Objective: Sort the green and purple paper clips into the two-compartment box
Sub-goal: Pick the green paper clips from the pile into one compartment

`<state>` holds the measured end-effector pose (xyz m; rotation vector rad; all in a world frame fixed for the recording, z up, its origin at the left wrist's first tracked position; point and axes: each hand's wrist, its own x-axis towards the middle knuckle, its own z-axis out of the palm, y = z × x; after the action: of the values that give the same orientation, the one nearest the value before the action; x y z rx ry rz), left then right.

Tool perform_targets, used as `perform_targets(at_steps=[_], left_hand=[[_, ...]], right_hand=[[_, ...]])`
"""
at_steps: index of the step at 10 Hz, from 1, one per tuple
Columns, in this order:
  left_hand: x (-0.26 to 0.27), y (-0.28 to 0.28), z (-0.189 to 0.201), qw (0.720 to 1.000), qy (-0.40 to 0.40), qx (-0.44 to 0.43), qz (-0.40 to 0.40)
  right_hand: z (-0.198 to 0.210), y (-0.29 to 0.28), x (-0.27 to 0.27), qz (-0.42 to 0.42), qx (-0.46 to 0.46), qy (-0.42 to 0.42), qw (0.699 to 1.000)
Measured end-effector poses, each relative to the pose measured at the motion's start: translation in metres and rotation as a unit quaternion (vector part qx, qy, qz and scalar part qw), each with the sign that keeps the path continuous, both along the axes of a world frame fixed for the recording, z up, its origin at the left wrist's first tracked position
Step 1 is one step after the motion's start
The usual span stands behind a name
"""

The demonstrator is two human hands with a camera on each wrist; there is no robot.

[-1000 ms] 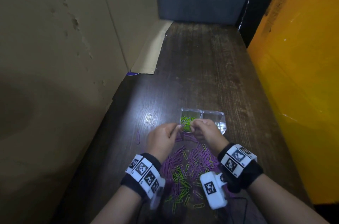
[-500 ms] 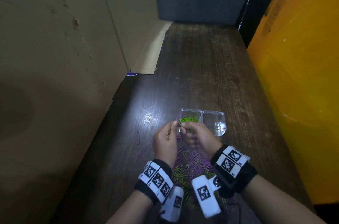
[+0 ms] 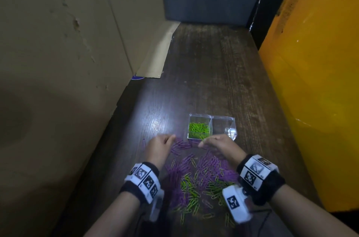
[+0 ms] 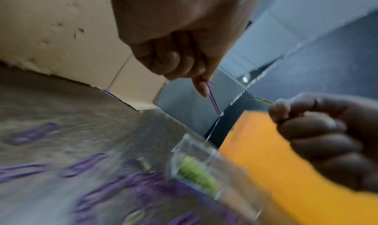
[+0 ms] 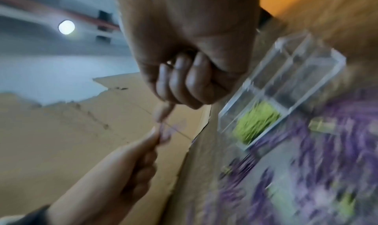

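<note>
A moment ago my hands met over the two-compartment box (image 3: 212,120); now they have parted, my left hand (image 3: 159,146) pinching a purple clip (image 4: 213,99) left of the box, my right hand (image 3: 219,144) pinching a green clip (image 4: 263,100) at its near edge. With the linked pair separated, I judge the green one can join the green clips (image 3: 199,127) in the box's left compartment. The mixed pile (image 3: 200,174) lies on the worktop (image 3: 204,66) nearer me than the box, so much sorting remains.

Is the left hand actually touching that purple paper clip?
Touching. In the left wrist view the left hand pinches the purple paper clip at its fingertips, the clip hanging below them in the air.
</note>
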<state>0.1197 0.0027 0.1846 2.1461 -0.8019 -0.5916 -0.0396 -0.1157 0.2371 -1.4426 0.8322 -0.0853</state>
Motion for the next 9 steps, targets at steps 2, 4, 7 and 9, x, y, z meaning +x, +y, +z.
perform_targets(at_steps=[2, 4, 7, 9], left_hand=[[0.000, 0.025, -0.016, 0.967, -0.077, 0.229, -0.083], [0.009, 0.014, 0.006, 0.928, -0.068, 0.332, -0.157], [0.024, -0.070, 0.041, 0.954, 0.221, 0.188, -0.081], [0.030, -0.133, 0.027, 0.953, 0.264, 0.138, -0.059]], right_hand=[[-0.024, -0.014, -0.014, 0.000, -0.038, 0.080, 0.996], [-0.009, -0.032, -0.002, 0.184, -0.153, 0.273, 0.932], [0.013, -0.083, 0.085, 0.238, -0.317, 0.348, 0.850], [-0.006, -0.097, 0.106, 0.271, -0.343, 0.386, 0.813]])
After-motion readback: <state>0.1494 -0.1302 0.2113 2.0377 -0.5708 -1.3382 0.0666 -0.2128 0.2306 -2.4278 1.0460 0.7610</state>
